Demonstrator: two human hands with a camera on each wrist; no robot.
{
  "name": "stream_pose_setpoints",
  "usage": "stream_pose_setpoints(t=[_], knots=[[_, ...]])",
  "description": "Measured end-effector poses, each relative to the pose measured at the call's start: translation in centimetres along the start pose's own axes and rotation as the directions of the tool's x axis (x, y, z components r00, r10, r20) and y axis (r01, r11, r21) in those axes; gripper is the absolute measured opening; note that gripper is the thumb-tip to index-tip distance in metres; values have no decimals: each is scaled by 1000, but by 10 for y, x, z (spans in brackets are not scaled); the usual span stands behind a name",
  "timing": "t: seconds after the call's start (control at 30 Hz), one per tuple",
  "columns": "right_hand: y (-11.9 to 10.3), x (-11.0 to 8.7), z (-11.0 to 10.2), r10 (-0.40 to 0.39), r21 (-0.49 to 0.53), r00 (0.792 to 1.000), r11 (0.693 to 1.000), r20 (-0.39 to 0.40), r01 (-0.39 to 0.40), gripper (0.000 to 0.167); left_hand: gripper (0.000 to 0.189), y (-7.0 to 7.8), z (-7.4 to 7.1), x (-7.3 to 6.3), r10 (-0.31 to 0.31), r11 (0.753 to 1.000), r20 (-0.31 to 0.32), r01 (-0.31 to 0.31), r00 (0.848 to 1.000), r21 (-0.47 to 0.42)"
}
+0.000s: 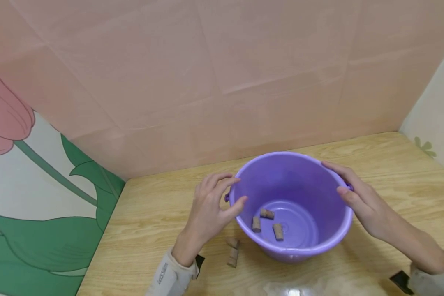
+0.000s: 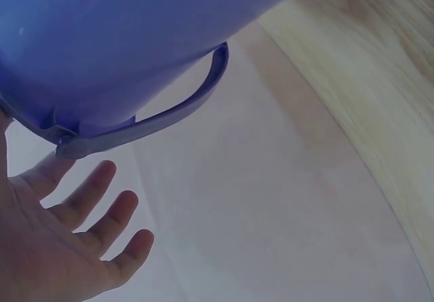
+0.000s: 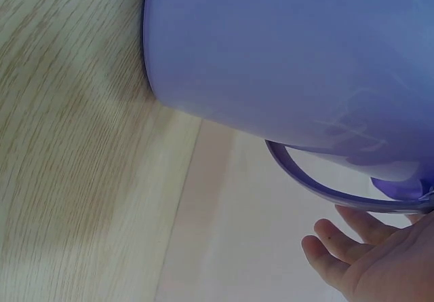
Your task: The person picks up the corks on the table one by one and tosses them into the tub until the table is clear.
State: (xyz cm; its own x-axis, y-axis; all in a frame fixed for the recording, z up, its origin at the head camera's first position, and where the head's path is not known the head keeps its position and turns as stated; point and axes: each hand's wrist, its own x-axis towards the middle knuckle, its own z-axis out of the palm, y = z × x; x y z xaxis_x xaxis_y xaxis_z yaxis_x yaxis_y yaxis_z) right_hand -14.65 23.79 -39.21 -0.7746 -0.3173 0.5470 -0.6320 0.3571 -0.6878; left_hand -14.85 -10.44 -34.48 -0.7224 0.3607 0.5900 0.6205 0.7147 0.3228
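A purple bucket (image 1: 277, 249) stands upright on the wooden table, with three corks inside: one cork (image 1: 267, 213) at the back, another cork (image 1: 256, 225) on the left and a third cork (image 1: 278, 232). My left hand (image 1: 210, 203) is at the bucket's left rim, index finger and thumb spread apart over it. In the left wrist view its other fingers (image 2: 125, 210) hang loose below the handle. My right hand (image 1: 366, 205) rests at the right rim, thumb and forefinger on the edge. In the right wrist view its other fingers lie outside the wall, near the handle (image 3: 325, 192).
More corks (image 1: 233, 257) lie on the table (image 1: 151, 246) just left of the bucket, near my left wrist. A pinkish sheet (image 1: 207, 82) covers the back wall. A panel with a painted tulip (image 1: 7, 111) bounds the left side, and a pale wall (image 1: 436, 111) the right.
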Motion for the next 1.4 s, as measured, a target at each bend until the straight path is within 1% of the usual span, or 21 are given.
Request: stream_pose_setpoints(t=[0.13,0.3,0.7,0.97,1.17,1.3,1.4], knots=[[-1,-1,0,5,-11,1000,1000,0,-5,55,41,-2,0,-1,15,1000,-9,-14,1000,19],[-1,-1,0,6,-24,1000,1000,1,-6,55,38,-6,-2,-5,19,999,-31,-18,999,36],[1,-1,0,-21,-25,1000,999,-2,21,56,35,-20,-9,-17,-9,997,-75,15,997,72],[1,-1,1,-14,-15,1000,1000,-2,14,55,34,-26,-10,-24,-19,995,-75,26,997,94],[2,-1,1,-7,-5,1000,1000,3,7,55,34,-30,-8,-30,-41,994,-65,47,997,95],[2,-1,1,-4,-1,1000,1000,3,4,55,34,-32,-8,-34,-49,993,-67,56,997,107],[2,-1,1,-5,-1,1000,1000,2,5,55,35,-34,-7,-38,-62,991,-58,69,996,118]])
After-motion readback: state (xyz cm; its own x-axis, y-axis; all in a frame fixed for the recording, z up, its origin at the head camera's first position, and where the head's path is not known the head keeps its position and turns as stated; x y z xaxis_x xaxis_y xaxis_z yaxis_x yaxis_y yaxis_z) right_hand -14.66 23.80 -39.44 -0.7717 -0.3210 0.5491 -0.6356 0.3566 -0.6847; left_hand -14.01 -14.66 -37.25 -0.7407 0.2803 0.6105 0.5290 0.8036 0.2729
